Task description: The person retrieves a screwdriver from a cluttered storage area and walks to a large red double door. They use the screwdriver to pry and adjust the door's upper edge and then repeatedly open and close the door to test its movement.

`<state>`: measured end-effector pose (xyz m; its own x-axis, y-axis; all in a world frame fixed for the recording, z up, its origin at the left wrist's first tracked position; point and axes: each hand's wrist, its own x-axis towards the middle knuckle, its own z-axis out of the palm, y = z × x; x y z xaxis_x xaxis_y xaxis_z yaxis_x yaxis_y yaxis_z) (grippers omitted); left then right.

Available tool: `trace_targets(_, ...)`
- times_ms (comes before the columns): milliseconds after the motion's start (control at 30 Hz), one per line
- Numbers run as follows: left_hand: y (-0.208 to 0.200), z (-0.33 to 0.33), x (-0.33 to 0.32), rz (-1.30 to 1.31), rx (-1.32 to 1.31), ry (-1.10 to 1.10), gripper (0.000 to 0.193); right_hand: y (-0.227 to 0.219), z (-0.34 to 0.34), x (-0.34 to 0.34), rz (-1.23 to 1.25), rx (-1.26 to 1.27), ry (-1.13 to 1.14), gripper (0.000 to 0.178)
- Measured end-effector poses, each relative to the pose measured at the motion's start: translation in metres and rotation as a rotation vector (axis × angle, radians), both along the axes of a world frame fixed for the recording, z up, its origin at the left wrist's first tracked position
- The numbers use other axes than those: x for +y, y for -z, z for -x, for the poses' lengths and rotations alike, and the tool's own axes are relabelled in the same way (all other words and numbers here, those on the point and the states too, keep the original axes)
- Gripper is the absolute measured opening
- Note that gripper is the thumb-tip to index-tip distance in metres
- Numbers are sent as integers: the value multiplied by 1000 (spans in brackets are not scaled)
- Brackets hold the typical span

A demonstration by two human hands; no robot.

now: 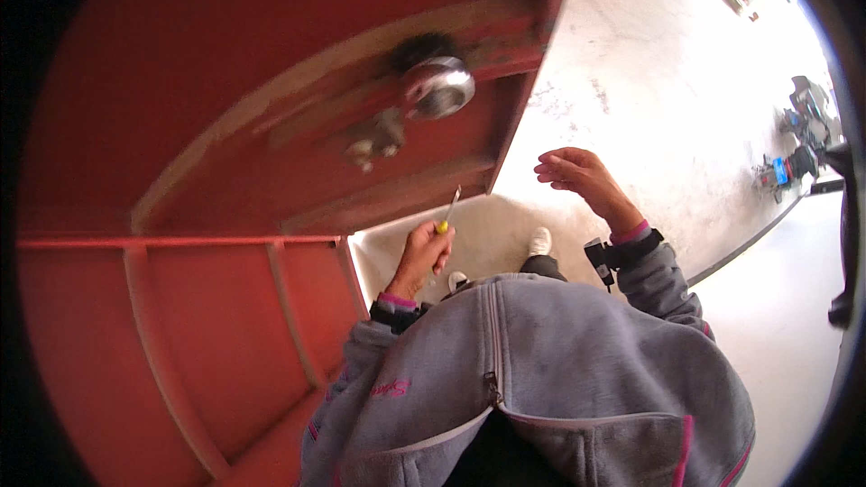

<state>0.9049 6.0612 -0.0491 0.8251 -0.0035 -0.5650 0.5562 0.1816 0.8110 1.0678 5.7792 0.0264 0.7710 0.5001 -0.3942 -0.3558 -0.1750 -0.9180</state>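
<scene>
A screwdriver (449, 211) with a yellow handle and thin metal shaft is gripped in my left hand (422, 260), its tip pointing up and away. My fingers wrap the handle and hide most of it. To the right, my right hand (585, 182) hangs in the air over the pale floor, fingers stretched out toward the left and holding nothing. Beyond my left hand stands a red door (298, 45). It carries a round shiny metal knob (439, 87) and, just below it, a small blurred metal fitting (374, 137). Neither hand touches the door.
Red panels with raised ribs (216, 316) stand close on my left. The pale floor (631, 63) spreads to the right of the door edge. Several dark and blue items (794, 149) sit at the far right, too blurred to name. A white shoe (540, 242) shows below my hands.
</scene>
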Motion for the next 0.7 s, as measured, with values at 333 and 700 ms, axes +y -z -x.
trace_targets(333,14,-164,-167,-100,-37,150,15,28,-157,-165,-110,-58,-101,32)
trace_targets(700,-33,-316,-262,-184,-7,-143,18,5,-340,-190,-155,-24,-469,27)
